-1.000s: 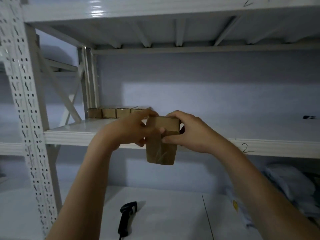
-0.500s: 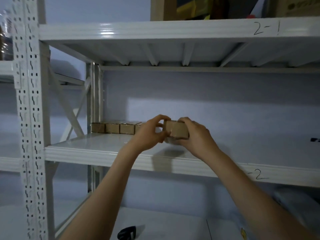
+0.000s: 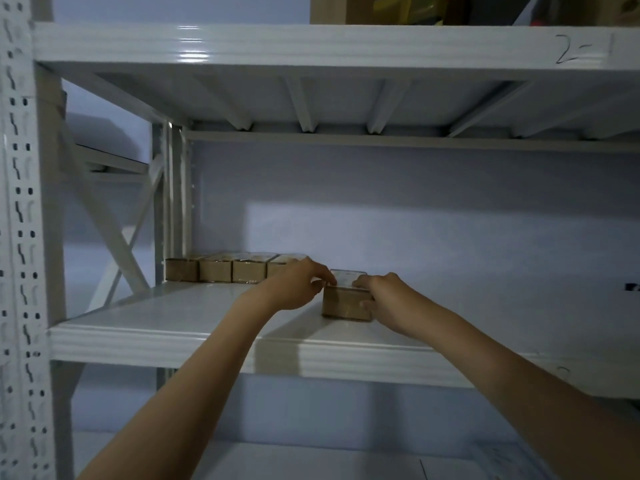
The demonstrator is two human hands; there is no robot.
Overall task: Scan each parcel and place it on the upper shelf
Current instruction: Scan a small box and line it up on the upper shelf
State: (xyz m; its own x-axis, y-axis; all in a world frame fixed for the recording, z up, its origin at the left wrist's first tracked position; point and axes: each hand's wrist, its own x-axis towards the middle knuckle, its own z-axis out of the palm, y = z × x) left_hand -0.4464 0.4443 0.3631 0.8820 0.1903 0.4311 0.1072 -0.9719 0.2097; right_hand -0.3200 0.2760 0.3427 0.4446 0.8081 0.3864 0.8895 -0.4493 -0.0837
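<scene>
Two white metal shelf boards fill the view, one overhead and one at hand height, set against a pale wall and carried on the left by a perforated white upright [image 3: 20, 237]. The overhead board [image 3: 311, 46] has "2-" handwritten near its right end, and dim cartons stand on top of it. On the upper shelf [image 3: 173, 337] are five brown cardboard parcels. Four of them [image 3: 232, 271] stand touching in a row at the back left corner. The fifth parcel [image 3: 343, 303] sits on the board just right of that row and somewhat nearer the front edge. The left hand [image 3: 298, 285] has its curled fingertips on the parcel's top left edge. The right hand [image 3: 384, 296] grips its right side, fingers over the top and thumb pressed on the front face.
</scene>
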